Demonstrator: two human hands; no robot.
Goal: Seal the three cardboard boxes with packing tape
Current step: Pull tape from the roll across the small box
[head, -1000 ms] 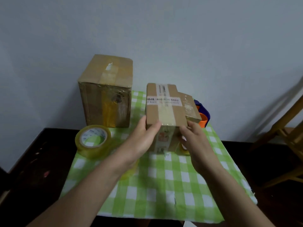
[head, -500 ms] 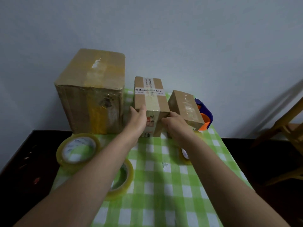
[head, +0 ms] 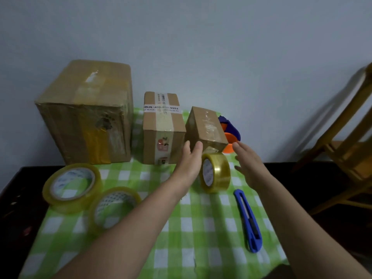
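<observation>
Three taped cardboard boxes stand along the wall: a large box (head: pixel 86 115) at the left, a medium box (head: pixel 163 125) with a printed label strip in the middle, and a small box (head: pixel 205 127) tilted at the right. A roll of clear tape (head: pixel 216 172) stands on edge just below the small box. My left hand (head: pixel 190 164) reaches toward the small box, fingertips at its lower front edge, fingers apart and holding nothing. My right hand (head: pixel 247 164) hovers open to the right of the tape roll.
Two more tape rolls (head: pixel 71 186) (head: pixel 114 206) lie flat at the left on the green checked cloth (head: pixel 201 228). A blue utility knife (head: pixel 248 220) lies at the right. A blue and orange tape dispenser (head: pixel 230 135) sits behind the small box. A wooden chair (head: pixel 346 150) stands at the right.
Both hands have let go of the medium box, which now stands by the wall, and have moved right toward the small box. The tape roll and knife have come into view.
</observation>
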